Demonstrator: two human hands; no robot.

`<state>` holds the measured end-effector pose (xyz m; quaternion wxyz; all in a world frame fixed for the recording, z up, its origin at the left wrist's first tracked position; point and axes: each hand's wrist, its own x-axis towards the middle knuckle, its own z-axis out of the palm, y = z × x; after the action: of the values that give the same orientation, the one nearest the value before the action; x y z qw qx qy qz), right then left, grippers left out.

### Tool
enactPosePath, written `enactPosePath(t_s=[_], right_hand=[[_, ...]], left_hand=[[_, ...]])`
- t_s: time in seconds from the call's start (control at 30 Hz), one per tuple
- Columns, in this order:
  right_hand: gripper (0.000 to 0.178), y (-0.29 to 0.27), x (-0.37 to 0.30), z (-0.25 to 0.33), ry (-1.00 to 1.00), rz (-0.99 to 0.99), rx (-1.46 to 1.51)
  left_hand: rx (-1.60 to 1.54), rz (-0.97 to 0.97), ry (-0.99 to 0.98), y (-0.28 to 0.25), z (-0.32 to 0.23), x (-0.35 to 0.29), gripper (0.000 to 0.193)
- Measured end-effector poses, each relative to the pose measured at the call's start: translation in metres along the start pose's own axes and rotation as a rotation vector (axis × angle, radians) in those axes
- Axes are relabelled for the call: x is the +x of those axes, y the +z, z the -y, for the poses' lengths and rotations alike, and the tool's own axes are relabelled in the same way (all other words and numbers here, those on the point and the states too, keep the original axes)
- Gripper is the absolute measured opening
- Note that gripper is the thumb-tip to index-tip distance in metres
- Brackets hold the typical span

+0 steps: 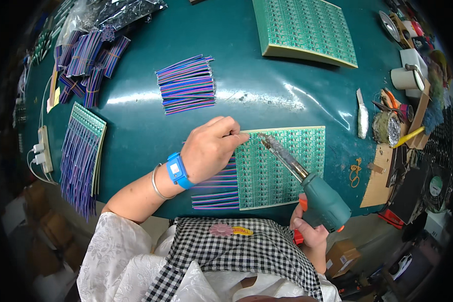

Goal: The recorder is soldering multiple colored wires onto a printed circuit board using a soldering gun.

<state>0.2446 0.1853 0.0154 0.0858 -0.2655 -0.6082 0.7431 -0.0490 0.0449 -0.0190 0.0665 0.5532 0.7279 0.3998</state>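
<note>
A green circuit board panel (287, 166) lies in front of me, with colored wires (215, 196) running out from its left side. At the panel's upper left corner, the fingers of my left hand (211, 146) are pinched together; what they hold is hidden. My right hand (309, 230) is closed round the handle of a teal soldering gun (327, 201). The gun's metal barrel slants up and left over the panel, its tip just right of my left fingertips. A blue wrist strap and a bangle are on my left wrist.
Beyond my left hand lies a row of cut wires (186, 84). Bundled wires (85, 60) and a wired board stack (88, 126) sit on the left. A thick stack of panels (307, 30) stands at the back. At right are a knife (362, 113), solder spool and rubber bands (355, 173).
</note>
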Motion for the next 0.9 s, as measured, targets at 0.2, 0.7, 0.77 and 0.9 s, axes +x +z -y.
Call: enactPosePath(t_s=[0.2,0.7,0.77,0.9], right_hand=[[0.060,0.005,0.001,-0.013,0.072,-0.009,0.047],[0.057,0.007,0.008,-0.008,0.023,0.009,0.151],[0.054,0.008,0.006,-0.011,0.024,-0.020,0.128],[0.046,0.011,0.006,-0.012,0.066,-0.074,0.138]], left_hand=[[0.004,0.016,-0.026,0.000,0.000,-0.002,0.029],[0.102,0.094,0.007,-0.001,-0.005,-0.003,0.037],[0.100,0.103,0.007,-0.001,-0.005,-0.003,0.037],[0.116,0.108,0.017,0.000,-0.005,-0.003,0.038]])
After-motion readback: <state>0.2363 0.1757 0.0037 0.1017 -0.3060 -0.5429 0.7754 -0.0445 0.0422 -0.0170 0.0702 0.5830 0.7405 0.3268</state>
